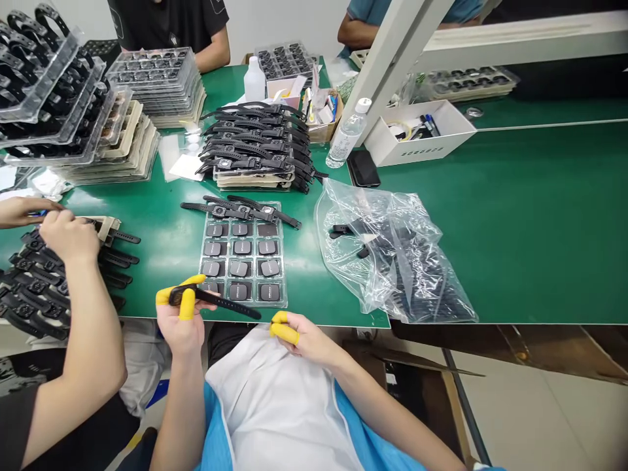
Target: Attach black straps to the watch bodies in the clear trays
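Observation:
My left hand, with yellow finger cots on several fingers, grips a black smartwatch near the table's front edge. The watch's dark case lies between the cotted fingers, and one strap sticks out to the right. My right hand, also in yellow cots, is closed just beyond the strap's free end and apart from it; whatever its fingertips hold is hidden. Behind the hands a clear plastic tray holds square dark watch bodies in rows. Several strapped watches lie across its far row, beside one pocket without a watch body.
Stacked trays of watches stand behind. A clear bag of black straps lies right. Beyond are a water bottle, a phone and a white box. At left, a co-worker's hands work over more watches.

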`<state>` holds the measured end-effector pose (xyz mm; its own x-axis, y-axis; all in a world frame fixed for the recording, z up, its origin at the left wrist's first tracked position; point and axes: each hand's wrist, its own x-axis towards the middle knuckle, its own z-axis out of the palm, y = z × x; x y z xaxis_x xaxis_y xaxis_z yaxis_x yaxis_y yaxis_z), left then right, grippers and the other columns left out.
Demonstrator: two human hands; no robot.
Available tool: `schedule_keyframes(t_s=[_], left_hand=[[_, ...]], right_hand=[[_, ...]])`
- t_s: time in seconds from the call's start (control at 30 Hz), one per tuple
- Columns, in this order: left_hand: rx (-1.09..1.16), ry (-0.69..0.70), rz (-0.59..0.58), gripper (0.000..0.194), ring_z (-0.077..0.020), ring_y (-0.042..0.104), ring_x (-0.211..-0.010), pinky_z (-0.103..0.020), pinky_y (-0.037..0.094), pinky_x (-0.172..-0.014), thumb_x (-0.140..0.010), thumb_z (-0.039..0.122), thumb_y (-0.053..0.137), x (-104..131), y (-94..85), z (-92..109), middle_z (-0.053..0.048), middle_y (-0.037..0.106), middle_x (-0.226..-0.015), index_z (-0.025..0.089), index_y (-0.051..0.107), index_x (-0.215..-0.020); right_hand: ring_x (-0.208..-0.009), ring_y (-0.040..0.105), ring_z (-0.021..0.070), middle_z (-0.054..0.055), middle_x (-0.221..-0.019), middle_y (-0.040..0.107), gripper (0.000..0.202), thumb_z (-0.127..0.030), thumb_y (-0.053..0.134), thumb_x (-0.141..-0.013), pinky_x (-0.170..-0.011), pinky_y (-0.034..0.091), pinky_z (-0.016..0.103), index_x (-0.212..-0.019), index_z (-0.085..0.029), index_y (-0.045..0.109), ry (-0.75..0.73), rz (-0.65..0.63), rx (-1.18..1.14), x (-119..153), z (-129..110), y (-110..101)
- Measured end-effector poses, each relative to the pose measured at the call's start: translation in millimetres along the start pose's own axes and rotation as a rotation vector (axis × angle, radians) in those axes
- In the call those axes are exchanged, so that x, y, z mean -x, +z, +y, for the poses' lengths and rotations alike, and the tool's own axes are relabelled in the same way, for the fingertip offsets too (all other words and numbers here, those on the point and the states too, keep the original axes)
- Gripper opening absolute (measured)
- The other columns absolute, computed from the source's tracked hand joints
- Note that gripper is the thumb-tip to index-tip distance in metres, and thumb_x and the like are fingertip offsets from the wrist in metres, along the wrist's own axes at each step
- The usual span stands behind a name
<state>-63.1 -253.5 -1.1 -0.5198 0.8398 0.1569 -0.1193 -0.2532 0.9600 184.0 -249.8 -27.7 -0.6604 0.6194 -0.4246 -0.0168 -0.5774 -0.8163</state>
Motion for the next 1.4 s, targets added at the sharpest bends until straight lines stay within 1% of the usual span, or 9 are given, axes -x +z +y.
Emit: schedule_keyframes(t_s=[0.1,0.2,0.3,0.43,0.53,0.8,1.0,1.27,1.4], left_hand=[[-0.24,-0.092,-0.331,0.022,-0.0173,0.079,-0.069,-0.024,0.064,-0.054,-0.101,0.029,0.069,10.8,3.3,-3.3,-0.007,0.082,-0.11,0.022,0.064,-0.121],[-0.53,0.053,-0.666,0.035,-0.0203,0.082,-0.092,-0.032,0.069,-0.081,-0.099,0.015,0.06,32.0,11.4,-16.9,-0.009,0.081,-0.116,0.022,0.069,-0.133],[-0.689,0.278,-0.795,0.056,-0.0238,0.075,-0.119,-0.038,0.064,-0.101,-0.091,0.004,0.05,45.5,15.2,-29.3,-0.011,0.076,-0.131,0.022,0.066,-0.141],[-0.79,0.35,-0.912,0.067,-0.0229,0.071,-0.127,-0.037,0.062,-0.106,-0.086,0.001,0.045,44.7,11.7,-30.9,-0.01,0.072,-0.138,0.023,0.062,-0.146],[-0.819,0.393,-0.963,0.065,-0.0232,0.071,-0.125,-0.036,0.062,-0.104,-0.087,0.001,0.044,40.7,8.7,-26.2,-0.01,0.072,-0.137,0.023,0.062,-0.146],[-0.735,0.335,-0.912,0.068,-0.0237,0.068,-0.127,-0.038,0.059,-0.107,-0.091,0.002,0.042,48.0,13.4,-26.5,-0.011,0.07,-0.135,0.026,0.054,-0.153],[-0.631,0.283,-1.032,0.057,-0.025,0.063,-0.128,-0.042,0.057,-0.109,-0.104,0.014,0.041,45.0,17.4,-12.2,-0.015,0.062,-0.138,0.023,0.041,-0.161],[-0.95,0.354,-1.076,0.047,-0.0309,0.065,-0.117,-0.047,0.061,-0.098,-0.098,0.017,0.048,44.2,14.8,-9.7,-0.015,0.068,-0.123,0.017,0.056,-0.144],[-0.917,0.298,-1.127,0.042,-0.0283,0.067,-0.113,-0.045,0.062,-0.095,-0.101,0.017,0.045,42.0,15.8,-8.2,-0.014,0.07,-0.122,0.018,0.057,-0.141]], right_hand=[[-0.043,0.04,0.0078,-0.009,-0.061,0.055,0.05,-0.071,0.069,-0.089,-0.047,0.028,0.025,-0.091,-0.025,0.049,-0.065,0.096,-0.079,-1.1,2.1,4.2],[-0.044,0.041,0.0075,-0.008,-0.064,0.058,0.051,-0.072,0.066,-0.09,-0.047,0.028,0.025,-0.093,-0.024,0.049,-0.087,0.069,-0.104,-1.8,-0.8,13.9],[-0.045,0.037,0.0073,-0.009,-0.061,0.053,0.049,-0.07,0.067,-0.09,-0.046,0.028,0.025,-0.092,-0.023,0.051,-0.071,0.044,-0.131,-0.9,-4.4,20.9],[-0.043,0.033,0.0069,-0.01,-0.056,0.049,0.045,-0.064,0.07,-0.089,-0.044,0.024,0.025,-0.086,-0.023,0.052,-0.042,0.005,-0.152,0.1,-1.6,21.5],[-0.041,0.032,0.007,-0.01,-0.053,0.048,0.044,-0.062,0.071,-0.089,-0.043,0.023,0.025,-0.084,-0.023,0.053,-0.053,0.019,-0.208,-1.0,5.2,21.7],[-0.041,0.028,0.0074,-0.011,-0.048,0.045,0.038,-0.056,0.074,-0.087,-0.043,0.023,0.023,-0.085,-0.023,0.055,-0.052,0.084,-0.393,-1.2,9.9,29.7],[-0.042,0.025,0.0064,-0.011,-0.051,0.044,0.044,-0.059,0.079,-0.083,-0.042,0.021,0.022,-0.084,-0.023,0.054,-0.037,0.097,-0.484,0.0,7.4,28.5],[-0.043,0.024,0.0057,-0.012,-0.053,0.042,0.045,-0.056,0.079,-0.079,-0.044,0.018,0.021,-0.082,-0.024,0.048,0.104,0.1,-0.446,0.0,8.3,27.9],[-0.043,0.023,0.0066,-0.011,-0.053,0.042,0.043,-0.056,0.076,-0.08,-0.044,0.017,0.022,-0.083,-0.025,0.047,0.134,0.107,-0.392,1.3,11.5,25.0]])
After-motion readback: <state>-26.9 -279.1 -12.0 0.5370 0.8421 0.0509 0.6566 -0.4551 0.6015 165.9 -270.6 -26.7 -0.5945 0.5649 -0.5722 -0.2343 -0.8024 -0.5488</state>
